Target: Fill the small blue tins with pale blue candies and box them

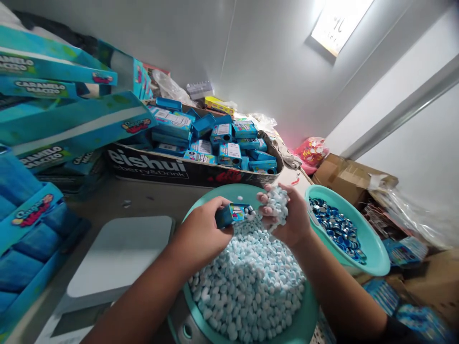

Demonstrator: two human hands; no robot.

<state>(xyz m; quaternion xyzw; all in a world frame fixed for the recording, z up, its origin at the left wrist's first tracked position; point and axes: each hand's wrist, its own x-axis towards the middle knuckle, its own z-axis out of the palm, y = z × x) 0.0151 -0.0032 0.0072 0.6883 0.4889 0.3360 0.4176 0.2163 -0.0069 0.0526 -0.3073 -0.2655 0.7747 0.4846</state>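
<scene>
The left hand [205, 222] pinches a small box [233, 213] between thumb and fingers; the right hand [296, 220] is cupped, its fingers curled round a handful of sweets [277, 206]; the box lies tipped on its side above the green tub [310, 315], its open end towards the right hand and a few sweets at its mouth; it is dark blue, with a brighter printed face (the lettering is too small to read); the loose sweets [247, 286] heaped in the tub are pebble-shaped, white to pale blue.
</scene>
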